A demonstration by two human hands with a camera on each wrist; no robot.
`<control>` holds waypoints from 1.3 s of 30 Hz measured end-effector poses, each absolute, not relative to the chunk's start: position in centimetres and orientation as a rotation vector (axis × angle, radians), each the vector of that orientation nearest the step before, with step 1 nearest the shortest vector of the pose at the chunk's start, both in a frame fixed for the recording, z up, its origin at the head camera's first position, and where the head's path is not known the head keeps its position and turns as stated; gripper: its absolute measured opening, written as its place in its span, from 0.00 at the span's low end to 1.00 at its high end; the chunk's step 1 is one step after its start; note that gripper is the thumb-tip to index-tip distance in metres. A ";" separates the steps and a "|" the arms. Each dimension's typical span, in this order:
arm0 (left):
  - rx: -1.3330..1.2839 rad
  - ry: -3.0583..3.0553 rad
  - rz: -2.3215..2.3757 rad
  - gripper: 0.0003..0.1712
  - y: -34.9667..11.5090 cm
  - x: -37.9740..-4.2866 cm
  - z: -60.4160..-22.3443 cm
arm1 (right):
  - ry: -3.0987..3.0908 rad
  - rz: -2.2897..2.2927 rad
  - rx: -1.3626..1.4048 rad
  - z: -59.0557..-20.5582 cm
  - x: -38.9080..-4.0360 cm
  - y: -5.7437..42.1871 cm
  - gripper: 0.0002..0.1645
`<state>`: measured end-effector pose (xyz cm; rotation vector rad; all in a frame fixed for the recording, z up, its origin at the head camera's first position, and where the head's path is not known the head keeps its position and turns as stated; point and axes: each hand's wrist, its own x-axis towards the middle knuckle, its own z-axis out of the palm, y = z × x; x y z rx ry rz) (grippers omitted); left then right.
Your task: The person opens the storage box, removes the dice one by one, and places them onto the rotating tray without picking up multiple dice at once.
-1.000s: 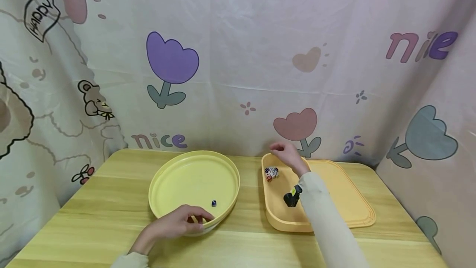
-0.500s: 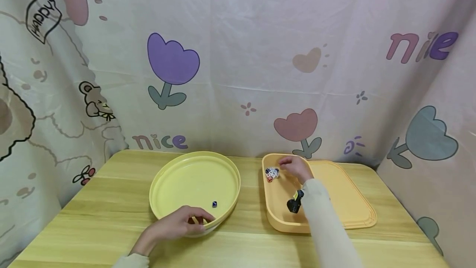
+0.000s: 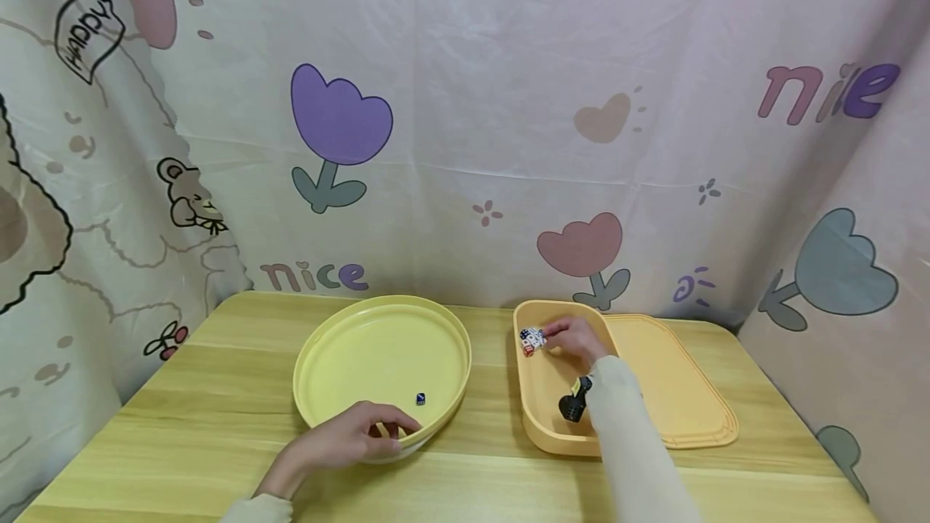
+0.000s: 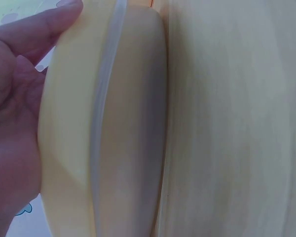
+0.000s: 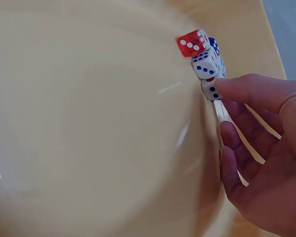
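My left hand grips the near rim of a round yellow tray, fingers over the edge and thumb outside; the left wrist view shows the tray's side wall close against that hand. One dark blue die lies in the tray, near those fingers. Inside an orange rectangular box, my right hand pinches a white die at the edge of a small cluster. A red die, another white die and a dark blue die sit beside it.
A flat orange lid lies right of the box, partly behind the right sleeve. A black wrist camera overlaps the box. The wooden table ends at a printed curtain behind and at both sides.
My right hand has come down from above the box's far edge into it, moving left to the dice. The left hand stays on the tray rim.
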<state>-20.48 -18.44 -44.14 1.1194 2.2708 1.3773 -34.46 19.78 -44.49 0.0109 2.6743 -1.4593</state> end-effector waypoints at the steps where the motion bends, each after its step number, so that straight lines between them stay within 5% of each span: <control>1: 1.118 2.270 1.377 0.13 -18.4 -20.5 -44.2 | 2.674 -1.458 0.023 -44.6 -34.5 19.7 0.13; 39: 1.082 2.289 1.343 0.14 -18.4 -20.5 -43.9 | 2.617 -1.492 -0.023 -45.1 -34.8 20.4 0.12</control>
